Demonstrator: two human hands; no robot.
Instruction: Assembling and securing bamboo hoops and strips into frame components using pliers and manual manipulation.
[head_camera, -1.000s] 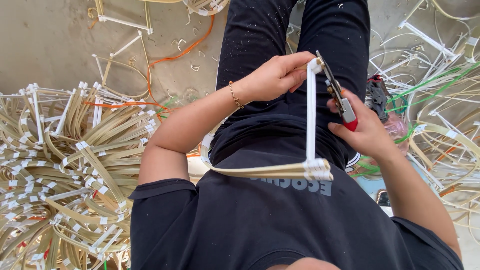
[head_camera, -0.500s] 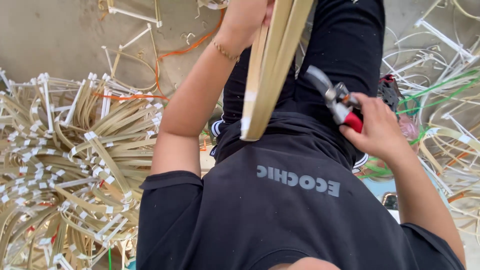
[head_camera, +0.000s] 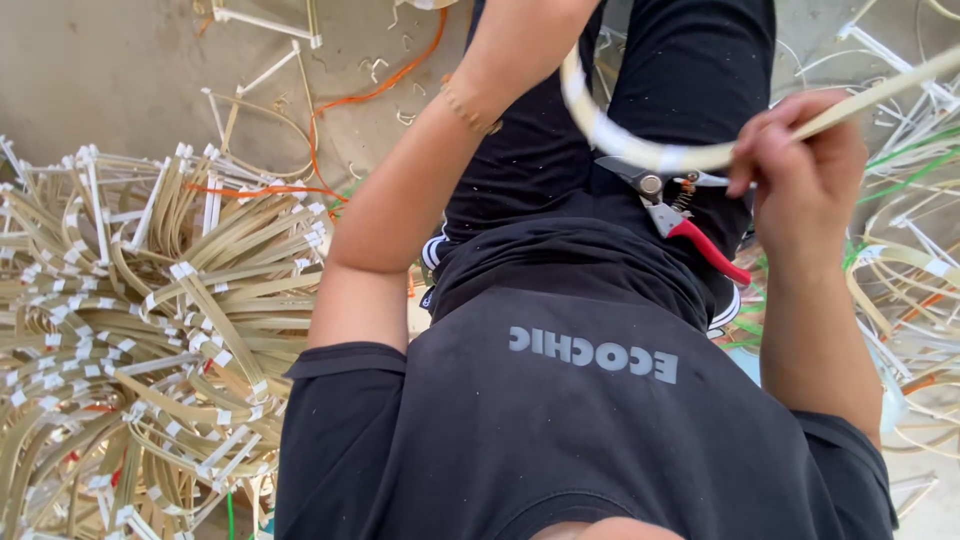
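While the right hand (head_camera: 800, 170) stays closed around both a curved pale strip (head_camera: 640, 150) and the red-handled pruning shears (head_camera: 680, 215), the strip now arcs across the person's lap, where half a second ago a flat bundle of strips stood upright in front of the chest. The left hand has risen out of the top of the view, only its forearm and thin bracelet (head_camera: 470, 112) showing, so its grip cannot be told. To the person's left the big heap of taped bamboo strips (head_camera: 140, 330) lies unchanged on the concrete floor (head_camera: 110, 70)
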